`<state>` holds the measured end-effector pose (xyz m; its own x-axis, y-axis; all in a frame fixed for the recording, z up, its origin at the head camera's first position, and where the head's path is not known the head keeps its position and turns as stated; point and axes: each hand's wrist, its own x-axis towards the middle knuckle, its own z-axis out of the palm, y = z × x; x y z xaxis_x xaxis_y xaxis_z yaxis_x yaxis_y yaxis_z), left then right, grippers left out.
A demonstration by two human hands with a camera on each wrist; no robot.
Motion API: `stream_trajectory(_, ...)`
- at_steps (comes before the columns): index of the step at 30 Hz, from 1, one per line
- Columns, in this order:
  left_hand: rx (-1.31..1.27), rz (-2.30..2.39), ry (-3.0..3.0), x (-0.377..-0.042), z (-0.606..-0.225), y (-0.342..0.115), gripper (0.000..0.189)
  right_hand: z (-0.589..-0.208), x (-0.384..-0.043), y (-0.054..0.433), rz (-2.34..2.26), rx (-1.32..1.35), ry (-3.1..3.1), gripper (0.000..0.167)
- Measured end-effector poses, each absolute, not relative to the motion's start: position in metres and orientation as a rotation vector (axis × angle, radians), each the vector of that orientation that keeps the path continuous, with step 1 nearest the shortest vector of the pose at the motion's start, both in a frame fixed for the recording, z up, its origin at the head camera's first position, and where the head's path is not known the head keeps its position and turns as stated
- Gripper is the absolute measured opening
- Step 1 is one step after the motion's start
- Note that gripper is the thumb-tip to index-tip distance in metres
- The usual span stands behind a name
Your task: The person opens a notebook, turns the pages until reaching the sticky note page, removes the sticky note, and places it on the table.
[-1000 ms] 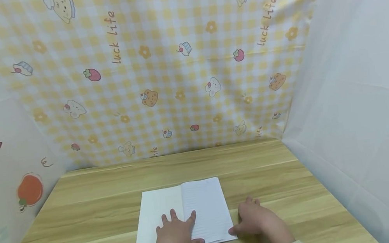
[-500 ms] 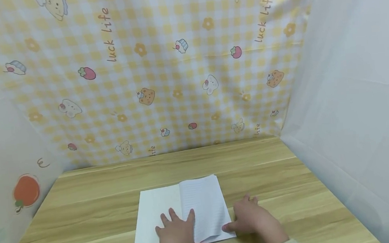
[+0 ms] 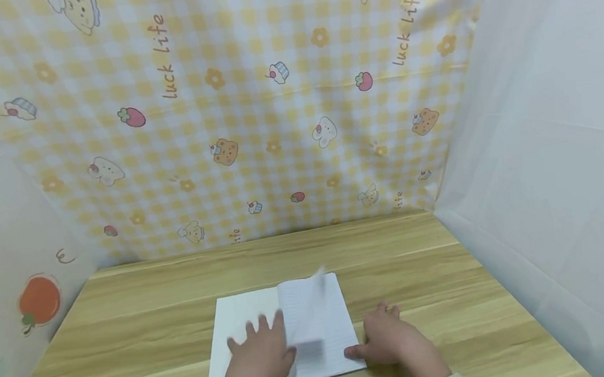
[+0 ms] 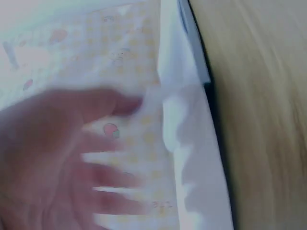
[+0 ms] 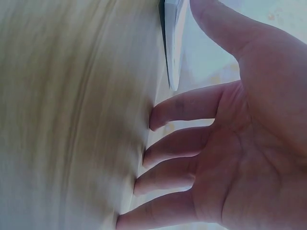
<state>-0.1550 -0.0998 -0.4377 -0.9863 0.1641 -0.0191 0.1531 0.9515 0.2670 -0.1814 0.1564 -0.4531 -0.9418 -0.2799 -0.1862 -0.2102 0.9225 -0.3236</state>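
Observation:
An open notebook (image 3: 336, 321) with lined right-hand pages lies on the wooden table. One loose page (image 3: 310, 315) stands up blurred from the right side, partway through a turn. Over the left side is my left hand (image 3: 260, 353), fingers spread; in the left wrist view its thumb and fingers blur beside the raised paper, and I cannot tell whether they touch it. My right hand (image 3: 390, 338) rests with its thumb on the notebook's lower right corner. In the right wrist view its other fingertips (image 5: 156, 119) touch the table, apart from the notebook's edge.
Wood-grain table (image 3: 129, 326) surrounds the notebook. A yellow checked cloth (image 3: 251, 114) with cartoon prints hangs behind it. White sheets enclose the left side and the right side (image 3: 542, 129).
A page that lay curling on the right side has lifted toward the left. My left hand has shifted left, off the right page. The right hand keeps its thumb on the corner.

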Motion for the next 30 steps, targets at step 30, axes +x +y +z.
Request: stream_trajectory(30,0.165,0.437,2.805,-0.15,-0.448,-0.095,0.074,-0.452,-0.181,0.159,-0.458,-0.415,2.827,0.063)
